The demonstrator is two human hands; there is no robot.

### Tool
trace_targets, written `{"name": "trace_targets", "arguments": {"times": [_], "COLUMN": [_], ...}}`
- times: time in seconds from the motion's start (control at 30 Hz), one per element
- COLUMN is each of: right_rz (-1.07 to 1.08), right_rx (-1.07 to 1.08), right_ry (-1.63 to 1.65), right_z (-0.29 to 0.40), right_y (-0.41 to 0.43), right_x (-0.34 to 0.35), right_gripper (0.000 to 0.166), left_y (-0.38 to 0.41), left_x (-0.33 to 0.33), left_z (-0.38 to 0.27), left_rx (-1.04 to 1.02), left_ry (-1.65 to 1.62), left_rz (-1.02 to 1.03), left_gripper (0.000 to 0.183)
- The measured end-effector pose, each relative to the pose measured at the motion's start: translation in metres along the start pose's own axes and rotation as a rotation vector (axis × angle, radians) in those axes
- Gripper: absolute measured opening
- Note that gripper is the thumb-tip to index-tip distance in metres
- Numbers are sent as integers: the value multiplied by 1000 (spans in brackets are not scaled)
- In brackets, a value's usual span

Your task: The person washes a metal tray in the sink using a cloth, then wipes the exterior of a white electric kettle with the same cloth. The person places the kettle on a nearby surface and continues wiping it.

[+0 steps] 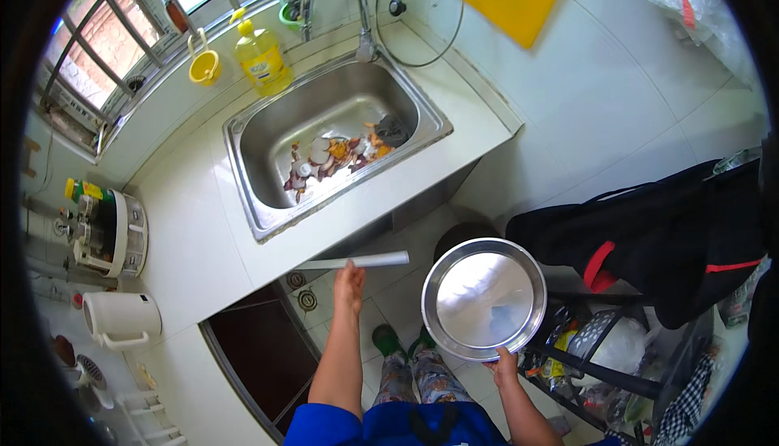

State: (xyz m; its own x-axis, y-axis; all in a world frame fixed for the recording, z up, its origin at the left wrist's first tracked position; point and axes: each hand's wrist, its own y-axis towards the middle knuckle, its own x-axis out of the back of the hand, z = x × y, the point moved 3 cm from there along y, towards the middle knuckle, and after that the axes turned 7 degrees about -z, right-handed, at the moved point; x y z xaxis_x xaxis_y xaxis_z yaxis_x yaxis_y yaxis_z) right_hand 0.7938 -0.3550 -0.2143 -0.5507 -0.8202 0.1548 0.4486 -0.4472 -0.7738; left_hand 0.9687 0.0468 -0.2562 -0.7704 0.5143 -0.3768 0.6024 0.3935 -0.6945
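Observation:
My right hand (504,368) grips the near rim of a round, shallow stainless steel pan (484,300), held out over the floor. The pan's shiny inside faces up and shows a few reflections. My left hand (349,289) is at a pale, narrow edge (380,259) that looks like the top of an open cabinet door below the sink counter. Its fingers curl over that edge and are partly hidden. Beyond both hands, the stainless steel sink (268,141) holds vegetable peels and scraps (331,157) and a crumpled dark bag (391,130).
A yellow pump bottle (263,62), a chrome faucet (366,32) and a glass lid (420,26) stand around the sink. At left are a condiment rack (128,236) and a white appliance (122,318). A loaded rack (599,361) with black cloth (639,233) borders the right.

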Motion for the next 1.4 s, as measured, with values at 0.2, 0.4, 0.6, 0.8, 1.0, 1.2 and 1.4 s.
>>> {"name": "trace_targets", "arguments": {"times": [0.2,0.4,0.6,0.8,1.0,1.2,1.4], "right_rz": [-44,34,95,210,386,341,539], "right_rx": [39,-1,55,45,-257,507,1101], "right_ry": [-34,-142,-287,-497,-479,-781,-1106], "right_z": [7,-4,-25,-30,-29,6,74], "right_y": [-5,-5,-5,-3,-13,23,6], "right_x": [-4,-36,-80,-104,-143,-185,-348], "right_gripper": [45,42,33,39,42,62,36], "left_y": [-97,-111,-128,-175,-126,-69,-38], "left_x": [119,228,193,127,147,131,117], "left_z": [-9,-77,-72,-24,80,85,69], "left_rx": [-106,-654,-732,-434,692,531,-48], "left_ry": [475,901,852,1050,210,170,531], "left_rz": [-121,-408,-349,228,45,-55,-147], "left_gripper": [22,23,46,48,46,25,47]}}
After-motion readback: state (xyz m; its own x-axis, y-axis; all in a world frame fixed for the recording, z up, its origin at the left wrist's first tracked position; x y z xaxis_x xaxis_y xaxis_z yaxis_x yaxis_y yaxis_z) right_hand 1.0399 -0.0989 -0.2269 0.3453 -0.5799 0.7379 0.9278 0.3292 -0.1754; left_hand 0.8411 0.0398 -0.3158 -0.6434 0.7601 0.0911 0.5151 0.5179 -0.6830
